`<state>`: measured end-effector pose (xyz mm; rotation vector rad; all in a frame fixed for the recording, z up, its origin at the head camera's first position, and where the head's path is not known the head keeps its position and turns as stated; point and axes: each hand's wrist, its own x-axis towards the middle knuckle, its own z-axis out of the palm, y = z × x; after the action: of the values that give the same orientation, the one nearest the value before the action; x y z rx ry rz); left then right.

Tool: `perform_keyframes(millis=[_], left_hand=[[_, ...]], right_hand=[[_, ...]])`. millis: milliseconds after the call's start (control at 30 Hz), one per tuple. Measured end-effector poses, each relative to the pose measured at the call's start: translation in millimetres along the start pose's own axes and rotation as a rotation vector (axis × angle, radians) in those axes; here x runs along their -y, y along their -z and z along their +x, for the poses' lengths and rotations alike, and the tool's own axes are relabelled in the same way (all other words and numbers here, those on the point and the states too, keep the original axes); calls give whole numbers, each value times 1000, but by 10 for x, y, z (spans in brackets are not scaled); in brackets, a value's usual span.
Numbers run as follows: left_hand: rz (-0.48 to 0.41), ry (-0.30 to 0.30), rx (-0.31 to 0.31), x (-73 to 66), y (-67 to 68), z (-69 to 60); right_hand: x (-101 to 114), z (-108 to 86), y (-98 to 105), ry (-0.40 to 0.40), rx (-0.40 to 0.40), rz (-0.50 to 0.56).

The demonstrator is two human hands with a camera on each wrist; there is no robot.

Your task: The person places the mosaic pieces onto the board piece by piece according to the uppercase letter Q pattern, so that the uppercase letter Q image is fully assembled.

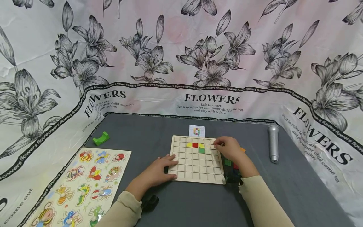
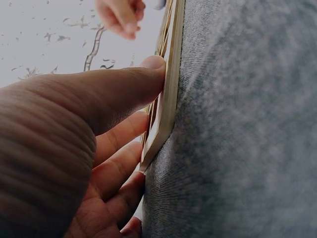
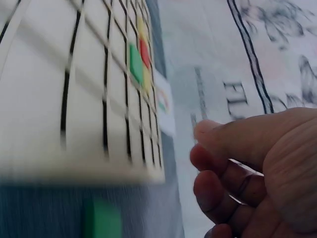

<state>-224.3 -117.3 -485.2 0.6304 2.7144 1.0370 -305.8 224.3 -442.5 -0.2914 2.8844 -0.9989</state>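
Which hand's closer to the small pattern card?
Right. Right hand is at the far right corner of the grid board, just right of the pattern card; left hand touches the board's left edge, farther off.

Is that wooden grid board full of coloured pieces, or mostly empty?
Mostly empty. The grid board holds two yellow pieces, a red piece and a green piece; the rest of it in view is bare wood.

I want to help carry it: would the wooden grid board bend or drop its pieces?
The wooden grid board would probably stay stiff, since its edge looks straight and solid. Tilted, though, its four coloured pieces might slide off, as they seem just to rest on top.
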Motion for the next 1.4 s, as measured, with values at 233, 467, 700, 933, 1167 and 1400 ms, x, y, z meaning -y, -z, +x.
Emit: perform_keyframes(millis=[233,467,700,933,1167,1400], left_hand=[[9,3,-4,18,27,-17],[1,5,-6,31,42,-38],[-1,16,-11,42,25,-38],[-4,16,-7,37,24,-36],[-2,6,-5,13,18,-25],[-1,7,-5,-29,9,-15]], right_hand=[[-315,-317,159,-18,74,-76],[-442,-482,71,28,71,-112],[-426,-508,15,41,26,-92],[-250,-423,49,42,-55,-59],[110,-193,-181,96,-3,9],[192,-66,-385,104,57,21]])
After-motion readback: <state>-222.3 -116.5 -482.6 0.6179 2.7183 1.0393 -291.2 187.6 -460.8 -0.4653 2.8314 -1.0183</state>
